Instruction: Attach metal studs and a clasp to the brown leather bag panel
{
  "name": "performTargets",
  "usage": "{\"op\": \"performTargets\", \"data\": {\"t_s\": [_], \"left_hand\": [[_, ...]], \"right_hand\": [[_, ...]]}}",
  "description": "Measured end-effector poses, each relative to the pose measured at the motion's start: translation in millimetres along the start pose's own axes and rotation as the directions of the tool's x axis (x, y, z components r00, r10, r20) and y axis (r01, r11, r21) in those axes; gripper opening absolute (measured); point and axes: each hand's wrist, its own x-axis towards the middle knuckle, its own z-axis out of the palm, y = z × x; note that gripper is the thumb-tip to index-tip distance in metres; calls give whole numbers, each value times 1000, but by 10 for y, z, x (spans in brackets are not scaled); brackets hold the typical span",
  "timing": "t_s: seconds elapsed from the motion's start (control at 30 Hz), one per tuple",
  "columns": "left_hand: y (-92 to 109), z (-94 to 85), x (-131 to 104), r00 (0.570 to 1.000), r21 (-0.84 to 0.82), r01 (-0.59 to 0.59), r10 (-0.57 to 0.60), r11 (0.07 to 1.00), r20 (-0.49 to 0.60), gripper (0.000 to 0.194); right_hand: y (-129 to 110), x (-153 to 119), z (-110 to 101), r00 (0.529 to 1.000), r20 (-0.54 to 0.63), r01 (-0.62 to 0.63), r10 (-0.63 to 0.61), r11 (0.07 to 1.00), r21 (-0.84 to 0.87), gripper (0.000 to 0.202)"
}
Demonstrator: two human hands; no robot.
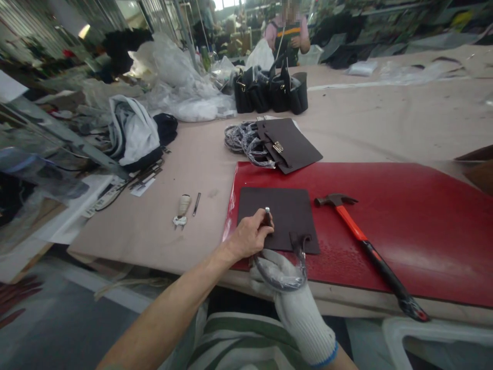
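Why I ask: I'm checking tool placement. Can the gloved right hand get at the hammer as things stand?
Probably yes: the hammer lies uncovered on the red mat, nothing blocking its grip, though the wrapped handle lies across the right hand.

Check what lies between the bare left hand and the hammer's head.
In the head view, past the left hand comes the dark panel, then a narrow strip of red mat before the hammer's head.
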Motion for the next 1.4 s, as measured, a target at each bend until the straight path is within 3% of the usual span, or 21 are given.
{"op": "performTargets", "data": {"t_s": [0.13,0.2,0.23,0.3,0.37,0.47,0.53,0.6,0.67,0.73,0.8,0.9,0.97,1.03,1.07,1.1,1.17,1.2,1.23,1.3,1.4], "left_hand": [[0,45,-74,999,25,-19,20,1000,-42,13],[-32,69,-99,998,25,-21,22,999,-63,14],[-52,81,-109,997,27,-26,28,999,-73,15],[-88,105,-126,995,47,-42,46,998,-85,16],[-107,122,-137,994,69,-55,61,996,-92,16],[-106,129,-144,993,75,-64,71,995,-95,16],[-98,125,-145,993,90,-76,84,993,-84,15],[-92,120,-146,993,120,-95,103,988,-65,13],[-93,118,-146,990,139,-112,122,984,-65,12],[-103,118,-141,986,143,-131,144,981,-84,12],[-117,119,-135,980,146,-157,172,977,-97,12],[-133,118,-126,974,156,-190,207,969,-97,13],[-133,116,-123,971,159,-201,218,967,-99,13],[-128,117,-120,970,163,-205,223,965,-99,13],[-126,119,-120,970,168,-203,221,965,-97,13],[-123,123,-120,971,174,-201,219,964,-95,13],[-122,133,-122,971,189,-199,220,962,-95,13],[-122,139,-123,970,197,-202,224,959,-95,14],[-124,144,-124,968,203,-207,230,957,-96,15],[-128,151,-124,966,210,-219,243,953,-94,15],[-131,155,-120,967,217,-218,241,951,-86,15]], "right_hand": [[-216,-470,-306,963,14,-260,270,936,-236,35],[-471,-630,-482,952,3,-274,308,851,-448,27],[-614,-652,-560,962,-28,-239,270,795,-557,28],[-885,-566,-683,982,-187,-112,-22,727,-677,33],[-1107,-359,-750,906,-268,2,-327,636,-771,42],[-1382,-58,-756,897,-108,91,-429,418,-904,39],[-1551,22,-748,873,-117,99,-473,407,-908,43],[-1698,10,-790,810,-193,45,-554,386,-921,49],[-1795,-33,-906,798,-212,-107,-564,215,-971,48],[-1819,-67,-1075,845,-214,-281,-490,-66,-957,49],[-1779,-87,-1238,881,-248,-373,-402,-270,-888,54],[-1699,-109,-1366,901,-297,-404,-317,-359,-841,50],[-1688,-122,-1371,897,-339,-423,-284,-323,-847,42],[-1711,-134,-1351,886,-396,-438,-242,-151,-886,31],[-1725,-140,-1343,885,-422,-425,-195,31,-905,26],[-1736,-146,-1340,890,-440,-398,-118,269,-877,22],[-1738,-154,-1344,908,-413,-328,68,728,-602,23],[-1729,-153,-1347,911,-382,-315,153,856,-409,26],[-1716,-148,-1344,908,-355,-319,222,917,-241,29],[-1688,-131,-1303,891,-333,-340,309,939,-39,26],[-1697,-144,-1111,900,-316,-329,302,944,-34,12]]}}
